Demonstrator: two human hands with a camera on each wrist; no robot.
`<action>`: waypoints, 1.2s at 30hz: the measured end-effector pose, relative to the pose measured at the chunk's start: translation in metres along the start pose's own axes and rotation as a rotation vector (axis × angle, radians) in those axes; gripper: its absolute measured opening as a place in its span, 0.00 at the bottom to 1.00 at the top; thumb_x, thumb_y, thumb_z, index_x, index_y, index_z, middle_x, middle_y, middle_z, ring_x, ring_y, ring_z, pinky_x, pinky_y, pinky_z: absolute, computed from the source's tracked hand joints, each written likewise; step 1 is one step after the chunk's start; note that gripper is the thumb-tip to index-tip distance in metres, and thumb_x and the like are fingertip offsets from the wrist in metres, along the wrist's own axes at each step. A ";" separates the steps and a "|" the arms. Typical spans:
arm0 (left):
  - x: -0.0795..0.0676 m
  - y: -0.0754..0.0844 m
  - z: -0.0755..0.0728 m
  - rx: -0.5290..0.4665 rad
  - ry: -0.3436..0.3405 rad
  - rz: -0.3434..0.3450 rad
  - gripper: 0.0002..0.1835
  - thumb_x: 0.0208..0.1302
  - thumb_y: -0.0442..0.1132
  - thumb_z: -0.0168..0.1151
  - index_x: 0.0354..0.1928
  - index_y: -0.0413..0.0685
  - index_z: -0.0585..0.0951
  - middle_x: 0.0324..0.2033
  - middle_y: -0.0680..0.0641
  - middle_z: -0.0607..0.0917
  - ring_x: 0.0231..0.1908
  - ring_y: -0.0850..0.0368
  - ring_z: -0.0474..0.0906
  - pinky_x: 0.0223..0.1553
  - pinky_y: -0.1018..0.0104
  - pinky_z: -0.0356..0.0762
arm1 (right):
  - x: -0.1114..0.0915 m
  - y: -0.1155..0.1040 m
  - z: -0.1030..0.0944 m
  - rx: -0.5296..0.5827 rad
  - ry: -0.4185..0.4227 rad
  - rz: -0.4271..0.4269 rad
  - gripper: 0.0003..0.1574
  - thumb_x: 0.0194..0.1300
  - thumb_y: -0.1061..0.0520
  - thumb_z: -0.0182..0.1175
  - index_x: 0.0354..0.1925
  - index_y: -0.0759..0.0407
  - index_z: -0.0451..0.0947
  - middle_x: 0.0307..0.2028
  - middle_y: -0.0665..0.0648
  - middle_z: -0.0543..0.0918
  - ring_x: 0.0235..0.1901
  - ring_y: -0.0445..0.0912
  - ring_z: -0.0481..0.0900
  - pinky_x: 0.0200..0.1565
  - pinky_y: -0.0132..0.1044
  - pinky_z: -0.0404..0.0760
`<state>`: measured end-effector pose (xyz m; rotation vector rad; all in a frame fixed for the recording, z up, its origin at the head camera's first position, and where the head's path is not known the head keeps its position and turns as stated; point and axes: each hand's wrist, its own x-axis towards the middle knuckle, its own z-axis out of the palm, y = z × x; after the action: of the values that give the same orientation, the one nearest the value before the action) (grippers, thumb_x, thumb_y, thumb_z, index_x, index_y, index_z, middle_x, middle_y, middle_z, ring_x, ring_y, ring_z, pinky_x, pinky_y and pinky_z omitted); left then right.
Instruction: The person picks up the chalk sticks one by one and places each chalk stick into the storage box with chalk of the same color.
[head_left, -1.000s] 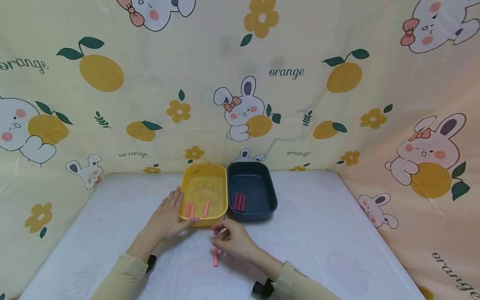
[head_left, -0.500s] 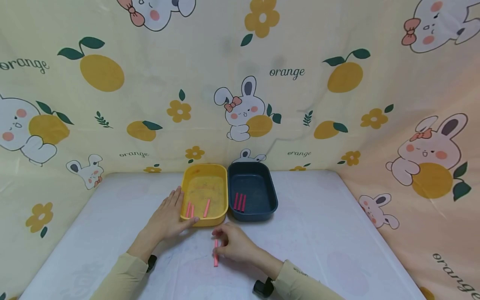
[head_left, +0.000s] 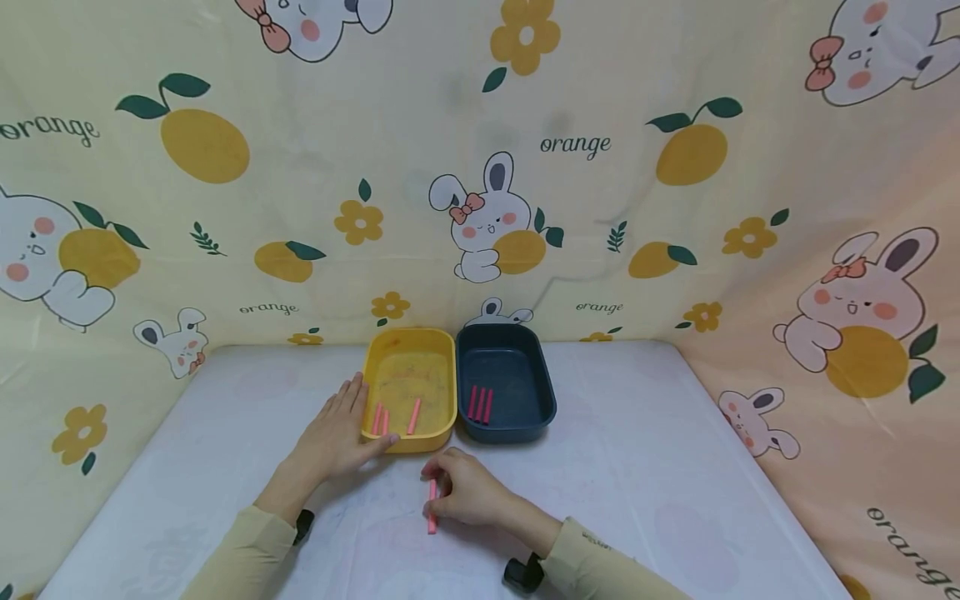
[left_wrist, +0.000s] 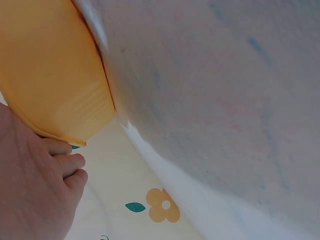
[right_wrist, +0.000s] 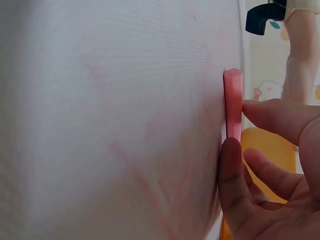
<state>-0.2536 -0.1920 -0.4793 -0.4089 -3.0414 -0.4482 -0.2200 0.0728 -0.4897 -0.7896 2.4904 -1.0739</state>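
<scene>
My left hand rests against the left side of a yellow tray, its fingers lying along the wall and the thumb at the near rim. Several light pink chalk sticks lie inside that tray. In front of it, my right hand pinches a pink chalk stick that lies on the table. The right wrist view has the thumb on the chalk's side and a finger at its lower end. The stick's near end pokes out below the fingers in the head view.
A dark blue tray stands touching the yellow one on its right, holding 3 deeper pink sticks. The white table cover bears faint pink and blue marks. A printed cloth hangs behind the table.
My right fingers have come down onto the chalk stick and closed around it. The stick and my left hand have stayed in place.
</scene>
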 end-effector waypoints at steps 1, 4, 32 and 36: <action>0.000 0.000 0.000 -0.001 0.001 0.000 0.64 0.66 0.77 0.52 0.79 0.26 0.50 0.81 0.30 0.47 0.79 0.31 0.45 0.78 0.37 0.50 | 0.000 0.000 0.000 -0.005 0.000 0.002 0.24 0.57 0.57 0.79 0.50 0.59 0.83 0.40 0.48 0.77 0.31 0.34 0.75 0.35 0.27 0.77; 0.000 0.000 0.000 -0.002 0.000 -0.001 0.64 0.65 0.78 0.52 0.79 0.26 0.50 0.81 0.30 0.47 0.79 0.31 0.45 0.78 0.37 0.50 | -0.001 -0.001 0.001 -0.017 0.000 0.014 0.23 0.56 0.57 0.79 0.49 0.58 0.84 0.39 0.48 0.76 0.31 0.34 0.75 0.36 0.27 0.76; -0.001 0.002 -0.001 0.000 0.016 0.013 0.63 0.67 0.76 0.52 0.78 0.24 0.51 0.80 0.28 0.48 0.79 0.30 0.47 0.77 0.37 0.52 | -0.003 0.000 0.006 0.170 0.036 -0.057 0.28 0.52 0.66 0.78 0.53 0.62 0.82 0.42 0.48 0.77 0.35 0.36 0.80 0.38 0.26 0.81; -0.001 0.002 -0.002 0.002 0.020 0.015 0.63 0.67 0.76 0.52 0.78 0.24 0.51 0.80 0.28 0.49 0.79 0.30 0.47 0.77 0.37 0.52 | -0.003 0.000 0.007 0.215 0.036 -0.048 0.26 0.52 0.67 0.77 0.51 0.62 0.83 0.41 0.47 0.78 0.36 0.37 0.81 0.37 0.27 0.83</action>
<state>-0.2521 -0.1912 -0.4773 -0.4247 -3.0166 -0.4459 -0.2143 0.0710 -0.4938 -0.7743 2.3434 -1.3565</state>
